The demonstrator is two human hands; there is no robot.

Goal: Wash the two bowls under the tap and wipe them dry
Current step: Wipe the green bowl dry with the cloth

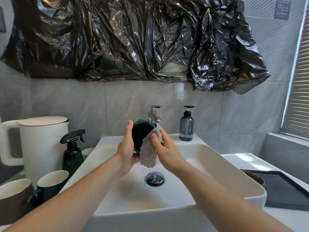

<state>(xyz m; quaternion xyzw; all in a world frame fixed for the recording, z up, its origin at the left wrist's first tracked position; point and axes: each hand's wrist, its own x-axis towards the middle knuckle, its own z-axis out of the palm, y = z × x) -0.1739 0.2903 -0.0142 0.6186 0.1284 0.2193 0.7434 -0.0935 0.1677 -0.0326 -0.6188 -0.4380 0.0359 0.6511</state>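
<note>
Head view. Green bowl (140,137): held on edge above the white sink (197,158), just near of the tap (154,114). Left hand (126,151): grasping the bowl from the left, thumb up along its rim. Right hand (164,148): pinching a pale cloth (149,154) against the bowl's right rim; cloth hangs below. Left of sink: kettle (41,144), spray bottle (72,151), mugs (51,183). Far right: soap bottle (186,126). Second bowl not identifiable
</note>
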